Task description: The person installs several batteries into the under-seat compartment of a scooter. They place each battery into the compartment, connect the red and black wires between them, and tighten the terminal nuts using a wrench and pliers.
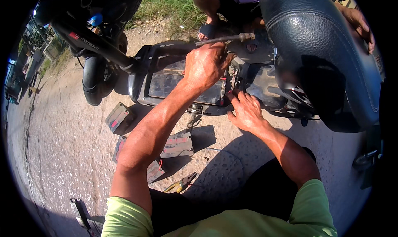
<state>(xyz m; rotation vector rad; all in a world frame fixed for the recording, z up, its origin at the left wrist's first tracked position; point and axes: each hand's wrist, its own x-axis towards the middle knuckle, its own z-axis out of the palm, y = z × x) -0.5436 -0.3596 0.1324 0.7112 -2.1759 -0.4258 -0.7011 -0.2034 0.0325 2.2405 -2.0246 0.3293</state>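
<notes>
An electric scooter's footboard compartment (146,77) lies uncovered, with dark box-shaped batteries (176,85) inside. My left hand (205,67) is closed above the compartment. A metal bar-like tool (228,38) with a thicker knobbed end runs along its far side and appears gripped, though the curled fingers are hidden. At the compartment's right end my right hand (247,111) reaches down, thumb apart, fingertips touching the edge beside a small red piece. Wiring (234,73) shows between the hands, partly shaded.
Several loose batteries (177,145) and yellow-handled pliers (181,184) lie on the rough ground nearer me. The scooter's black seat (317,42) rises at right, its front wheel (92,81) at left. Another person crouches beyond, with a hand (360,26) by the seat and a sandalled foot (207,30).
</notes>
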